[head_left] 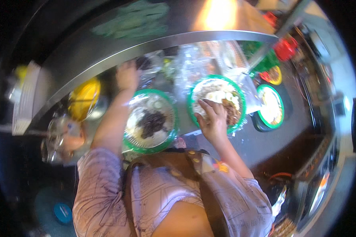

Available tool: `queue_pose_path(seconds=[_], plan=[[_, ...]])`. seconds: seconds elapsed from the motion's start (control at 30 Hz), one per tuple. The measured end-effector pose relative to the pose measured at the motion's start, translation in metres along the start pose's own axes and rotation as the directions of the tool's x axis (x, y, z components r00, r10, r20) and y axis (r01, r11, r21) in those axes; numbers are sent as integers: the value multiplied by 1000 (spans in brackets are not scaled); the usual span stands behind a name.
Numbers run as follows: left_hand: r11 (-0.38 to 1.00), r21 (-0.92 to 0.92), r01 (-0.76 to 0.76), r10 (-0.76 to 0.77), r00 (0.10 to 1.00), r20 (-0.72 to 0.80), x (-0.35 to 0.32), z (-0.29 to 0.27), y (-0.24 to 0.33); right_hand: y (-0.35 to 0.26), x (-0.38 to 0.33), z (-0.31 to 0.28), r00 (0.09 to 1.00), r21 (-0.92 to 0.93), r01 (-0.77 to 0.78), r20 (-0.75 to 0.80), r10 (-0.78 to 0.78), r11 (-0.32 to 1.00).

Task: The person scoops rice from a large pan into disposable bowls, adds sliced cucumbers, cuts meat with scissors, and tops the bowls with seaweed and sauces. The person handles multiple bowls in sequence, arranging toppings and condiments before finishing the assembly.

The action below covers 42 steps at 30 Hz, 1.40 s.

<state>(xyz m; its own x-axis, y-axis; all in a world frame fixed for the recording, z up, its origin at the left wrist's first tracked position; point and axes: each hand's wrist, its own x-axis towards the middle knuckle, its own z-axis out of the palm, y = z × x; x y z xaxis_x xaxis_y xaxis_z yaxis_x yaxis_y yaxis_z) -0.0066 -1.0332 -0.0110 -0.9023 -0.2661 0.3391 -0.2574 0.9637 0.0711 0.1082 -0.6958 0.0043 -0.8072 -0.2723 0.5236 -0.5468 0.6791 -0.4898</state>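
My right hand (214,122) is over a green-rimmed plate (190,100), its fingers spread and bent down at the food. Pale slices (215,96) lie across the middle of that plate, and brown chunky food (230,111) fills its right side. My left hand (127,76) reaches beneath the metal shelf, nearest to dark food in clear plastic (143,63); blur hides its fingers. Below my left forearm sits a second green-rimmed plate (174,132), bearing white food and a dark shredded heap (152,123).
A metal shelf edge (162,41) crosses above the plates. Clear plastic bags (188,61) lie behind them. On the left are a yellow container (84,98) and clear jars (63,134). A third green-rimmed plate (270,106) and a small yellow-rimmed dish (275,75) stand at right.
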Motion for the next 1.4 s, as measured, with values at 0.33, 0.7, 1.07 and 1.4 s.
queue_pose_path(seconds=[0.33, 0.7, 1.07, 1.4], plan=[[740, -131, -660, 575, 722, -386, -73, -110, 44, -26, 115, -48, 910, -108, 294, -271, -312, 950], [978, -83, -194, 160, 940, -302, 43, -192, 37, -131, 288, 9, 841, -291, 477, 425, -335, 829], [902, 105, -418, 393, 697, -600, 11, -267, -93, -110, 291, 20, 943, 156, 266, 163, -291, 951], [961, 92, 262, -203, 890, -408, 118, -361, -415, -257, 209, 15, 881, 160, 410, -324, -344, 898]])
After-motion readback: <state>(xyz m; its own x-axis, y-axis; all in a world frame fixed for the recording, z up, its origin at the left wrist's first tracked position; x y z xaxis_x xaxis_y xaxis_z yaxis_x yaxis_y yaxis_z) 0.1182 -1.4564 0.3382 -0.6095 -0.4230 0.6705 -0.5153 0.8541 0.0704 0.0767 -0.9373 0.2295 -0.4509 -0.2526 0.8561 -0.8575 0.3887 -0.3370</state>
